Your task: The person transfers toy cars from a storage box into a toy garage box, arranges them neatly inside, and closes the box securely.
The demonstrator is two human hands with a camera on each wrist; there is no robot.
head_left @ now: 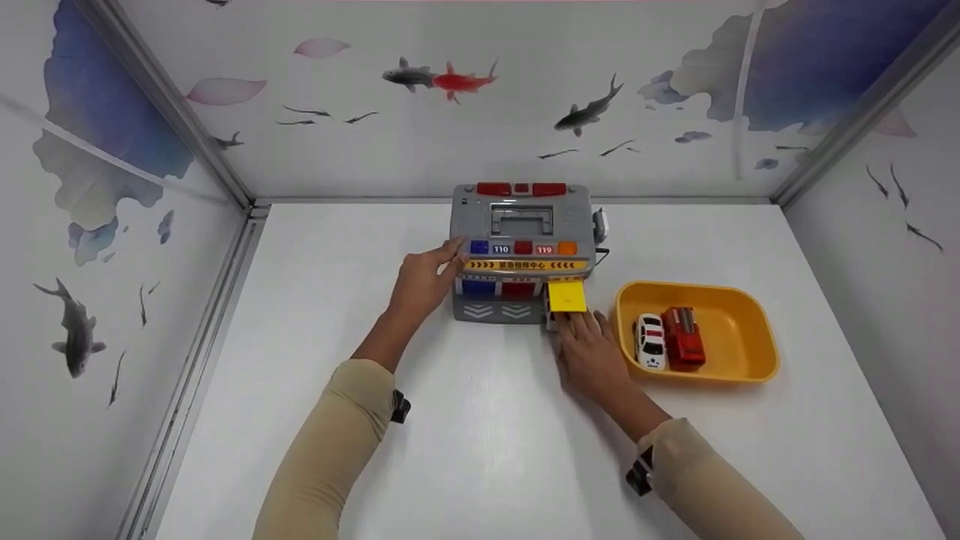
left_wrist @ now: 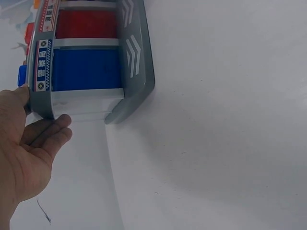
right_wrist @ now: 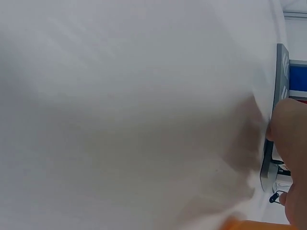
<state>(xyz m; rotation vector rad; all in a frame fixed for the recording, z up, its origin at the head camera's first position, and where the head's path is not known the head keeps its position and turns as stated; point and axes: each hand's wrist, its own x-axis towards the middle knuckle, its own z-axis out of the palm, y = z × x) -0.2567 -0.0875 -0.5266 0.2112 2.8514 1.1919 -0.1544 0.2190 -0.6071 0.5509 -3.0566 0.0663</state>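
Observation:
A grey toy rescue-station garage [head_left: 523, 232] stands at the back of the white table, with blue, red and yellow doors. My left hand [head_left: 426, 281] holds its left roof edge; in the left wrist view the thumb lies above the edge and the fingers below. The yellow door [head_left: 567, 297] is swung up and outward. Just under it is my right hand [head_left: 592, 356], fingers pointing into the bay. A bit of white shows beside those fingertips; the door and hand hide what it is. The blue door [left_wrist: 86, 69] and red door [left_wrist: 86, 24] are down.
To the right of the right hand sits an orange tray [head_left: 739, 300]. Inside it are a white toy police car [head_left: 650, 341] and a red toy fire truck [head_left: 685, 339]. Printed wall panels [head_left: 517, 150] enclose the table at the back and both sides.

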